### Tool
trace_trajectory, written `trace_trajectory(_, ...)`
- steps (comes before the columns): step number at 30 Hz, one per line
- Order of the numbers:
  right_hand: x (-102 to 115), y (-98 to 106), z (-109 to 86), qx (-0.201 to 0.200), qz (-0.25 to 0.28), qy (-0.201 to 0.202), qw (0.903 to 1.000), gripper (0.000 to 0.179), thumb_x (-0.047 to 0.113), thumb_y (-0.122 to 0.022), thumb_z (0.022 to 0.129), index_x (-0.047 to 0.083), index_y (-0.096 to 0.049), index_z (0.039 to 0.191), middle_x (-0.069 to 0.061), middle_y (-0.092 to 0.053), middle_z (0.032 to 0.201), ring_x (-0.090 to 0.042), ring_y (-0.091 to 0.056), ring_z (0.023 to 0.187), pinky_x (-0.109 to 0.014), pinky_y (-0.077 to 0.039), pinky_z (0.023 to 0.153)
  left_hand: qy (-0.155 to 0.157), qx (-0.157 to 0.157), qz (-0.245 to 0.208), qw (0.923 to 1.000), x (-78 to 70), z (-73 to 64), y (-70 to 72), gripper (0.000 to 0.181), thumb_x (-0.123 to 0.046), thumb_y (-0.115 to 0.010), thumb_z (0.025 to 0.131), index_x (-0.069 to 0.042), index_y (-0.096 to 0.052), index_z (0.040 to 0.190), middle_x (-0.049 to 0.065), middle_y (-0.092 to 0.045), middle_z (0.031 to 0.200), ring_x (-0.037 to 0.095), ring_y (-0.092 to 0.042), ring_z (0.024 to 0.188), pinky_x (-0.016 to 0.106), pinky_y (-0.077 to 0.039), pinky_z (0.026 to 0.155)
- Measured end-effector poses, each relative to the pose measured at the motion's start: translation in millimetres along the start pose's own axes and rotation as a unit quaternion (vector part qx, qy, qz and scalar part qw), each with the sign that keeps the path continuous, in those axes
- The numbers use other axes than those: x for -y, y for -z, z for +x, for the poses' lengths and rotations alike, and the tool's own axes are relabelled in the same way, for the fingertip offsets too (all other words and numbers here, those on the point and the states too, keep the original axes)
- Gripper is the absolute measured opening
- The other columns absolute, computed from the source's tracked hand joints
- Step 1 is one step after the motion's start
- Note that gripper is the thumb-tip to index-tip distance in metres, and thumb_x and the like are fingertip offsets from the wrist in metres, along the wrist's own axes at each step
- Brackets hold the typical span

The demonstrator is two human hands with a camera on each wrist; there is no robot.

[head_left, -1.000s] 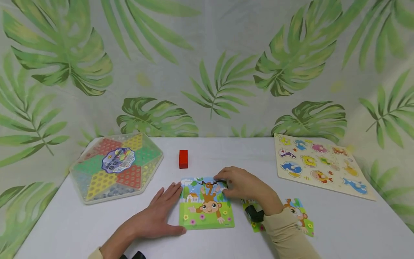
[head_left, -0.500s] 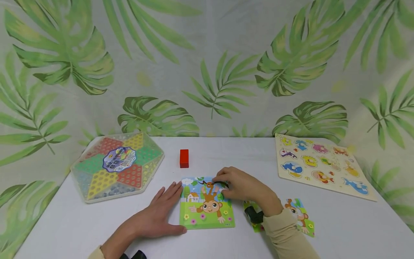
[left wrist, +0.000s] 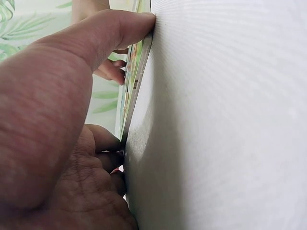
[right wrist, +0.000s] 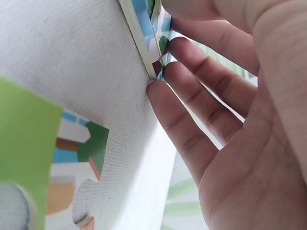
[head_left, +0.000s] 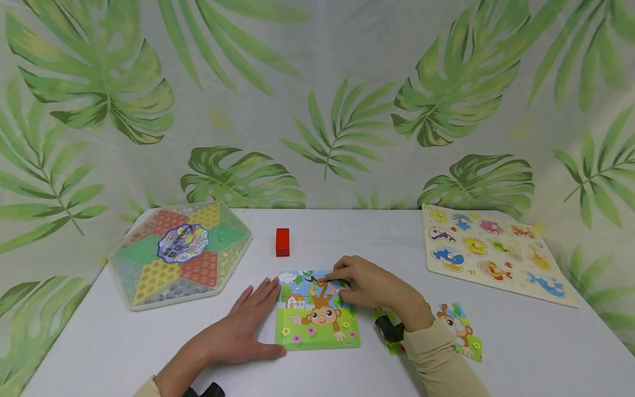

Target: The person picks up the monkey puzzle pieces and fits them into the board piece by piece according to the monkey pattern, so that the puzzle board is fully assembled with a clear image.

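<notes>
A square monkey jigsaw puzzle [head_left: 317, 325] lies in its frame on the white table, in front of me in the head view. My left hand [head_left: 243, 331] rests beside it with fingers spread, fingertips at the left edge and thumb at the lower left corner. At the upper right corner my right hand [head_left: 369, 284] pinches a puzzle piece [right wrist: 154, 33] between thumb and fingers, set against the board; the hand partly covers it. Loose puzzle pieces [head_left: 461, 331] lie to the right, some under the right wrist. One loose piece [right wrist: 72, 167] shows large in the right wrist view.
A hexagonal Chinese checkers board [head_left: 181, 253] lies at the left. Behind the puzzle stands a red block [head_left: 282, 242]. A wooden peg puzzle [head_left: 496, 256] with sea animals lies at the right back. A leaf-patterned cloth [head_left: 327, 110] hangs behind the table.
The right fingers have shifted very slightly left along the puzzle's top right corner. The left hand stays in place, and the other things are where they were.
</notes>
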State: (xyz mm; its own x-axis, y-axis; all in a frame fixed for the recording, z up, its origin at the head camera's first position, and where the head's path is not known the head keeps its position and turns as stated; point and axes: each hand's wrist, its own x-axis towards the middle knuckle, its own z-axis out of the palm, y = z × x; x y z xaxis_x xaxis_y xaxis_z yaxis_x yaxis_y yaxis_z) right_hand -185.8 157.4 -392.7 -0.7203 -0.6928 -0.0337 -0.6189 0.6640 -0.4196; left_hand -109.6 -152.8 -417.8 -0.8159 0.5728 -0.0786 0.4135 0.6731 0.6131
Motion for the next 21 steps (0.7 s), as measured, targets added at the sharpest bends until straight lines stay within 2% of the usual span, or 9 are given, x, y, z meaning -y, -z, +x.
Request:
trace_trajectory(10, 1.6, -1.7, -0.2, -0.011, 0.004, 0.005, 0.9999, 0.032, 0.022, -0.076, 0.094, 0.012, -0.074, 0.125, -0.003, -0.067, 0.120, -0.018, -0.058, 0.101, -0.031, -0.051, 0.085, -0.002, 0.000, 0.002, 1.0000, 0.5, 0.3, -0.6, 0.117, -0.059, -0.079, 0.081, 0.004, -0.023, 0.162, 0.015, -0.016, 0.172, 0.035, -0.009, 0.160, 0.061, -0.007, 0.127)
trace_trajectory(16, 3.2, -1.9, -0.9, -0.014, -0.001, -0.006, 0.9999, 0.032, 0.023, -0.074, 0.096, 0.012, -0.073, 0.126, -0.002, -0.067, 0.121, -0.018, -0.061, 0.104, -0.035, -0.053, 0.088, 0.001, 0.002, 0.001, 1.0000, 0.7, 0.5, -0.4, 0.117, -0.060, -0.079, 0.081, 0.003, -0.022, 0.162, 0.014, -0.016, 0.173, 0.035, -0.008, 0.160, 0.061, -0.007, 0.127)
trace_trajectory(21, 7.4, 7.0, -3.8, -0.024, 0.015, -0.022, 0.9994, 0.033, 0.024, -0.071, 0.099, 0.012, -0.072, 0.129, -0.002, -0.068, 0.124, -0.019, -0.064, 0.109, -0.040, -0.055, 0.094, 0.000, -0.002, 0.006, 1.0000, 0.4, -0.4, 0.2, 0.117, -0.060, -0.078, 0.081, 0.003, -0.023, 0.162, 0.015, -0.016, 0.172, 0.035, -0.009, 0.160, 0.061, -0.008, 0.127)
